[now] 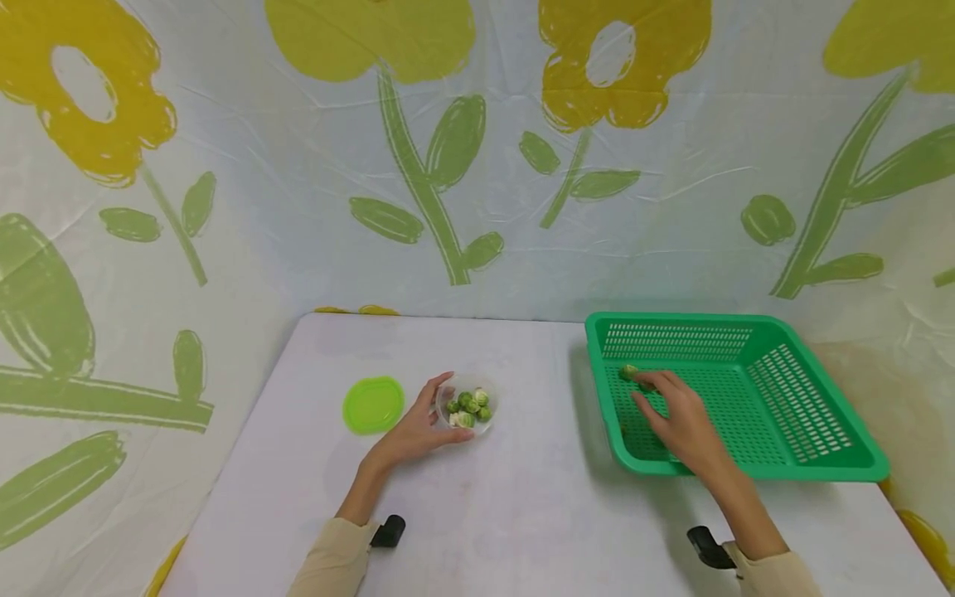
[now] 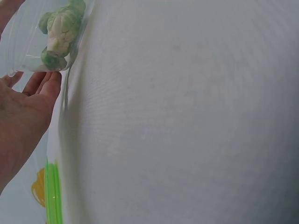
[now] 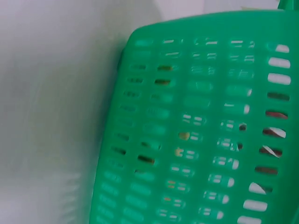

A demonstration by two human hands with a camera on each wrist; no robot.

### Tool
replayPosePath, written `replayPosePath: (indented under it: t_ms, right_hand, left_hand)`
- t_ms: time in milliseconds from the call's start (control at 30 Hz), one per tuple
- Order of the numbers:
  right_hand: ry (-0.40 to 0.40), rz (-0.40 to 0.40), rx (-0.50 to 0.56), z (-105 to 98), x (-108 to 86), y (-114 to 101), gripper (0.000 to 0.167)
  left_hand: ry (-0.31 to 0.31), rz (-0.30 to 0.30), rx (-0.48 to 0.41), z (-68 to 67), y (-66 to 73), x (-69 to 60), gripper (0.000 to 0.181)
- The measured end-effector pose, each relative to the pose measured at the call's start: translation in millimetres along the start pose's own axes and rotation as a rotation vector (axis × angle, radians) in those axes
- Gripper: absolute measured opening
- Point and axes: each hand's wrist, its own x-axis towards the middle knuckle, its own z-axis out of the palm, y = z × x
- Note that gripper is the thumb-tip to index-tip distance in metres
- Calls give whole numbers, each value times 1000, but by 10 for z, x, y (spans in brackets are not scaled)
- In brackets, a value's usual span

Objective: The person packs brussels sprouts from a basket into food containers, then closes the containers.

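My left hand (image 1: 414, 431) holds a small clear plastic bowl (image 1: 487, 425) from its left side, thumb along the near side and fingers on the far side. Several Brussels sprouts (image 1: 467, 404) lie in the bowl; the left wrist view shows some sprouts (image 2: 63, 30) through its clear wall. Inside the left part of a green plastic basket (image 1: 768, 473), my right hand (image 1: 682, 419) reaches down with thumb and index finger apart. A Brussels sprout (image 1: 627, 372) lies at its fingertips. In the right wrist view the basket wall (image 3: 196, 112) hides most of that hand.
A round lime-green lid (image 1: 373, 405) lies flat on the white table (image 1: 515, 514), left of the bowl. The basket stands at the table's right, its slotted walls rising around the right hand. A flower-printed cloth (image 1: 321, 166) hangs behind the table and along its sides.
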Motion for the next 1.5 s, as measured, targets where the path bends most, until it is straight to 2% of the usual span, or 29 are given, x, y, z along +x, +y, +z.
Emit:
replayPosePath:
  t_ms: [167,300,733,867,1167,1333,1500]
  right_hand:
    - [-35,-18,-28,-35,-44,58,32]
    - [-88,3,-41,-72,-62,91,30]
    - [-410,176,-10,-188,-80,207,25]
    - [-483,200,-11,-213,-87,247,22]
    - [-627,276,65,-257,-68,285,19]
    - [-682,290,72,-259,-33,298,15]
    - [-695,285,50,-253,-25,315,13]
  left_hand:
    - [2,-6,7,-9,7,-11,107]
    - [-3,0,6,-12,15,-13,107]
    - [-12,3,4,-8,7,-2,108]
    - [-12,6,4,-6,12,-5,107]
    - [-7,-3,-3,-12,-12,-3,109]
    - [-5,2,1,-6,-20,11,110]
    - [-7,8,4,-3,-17,14,109]
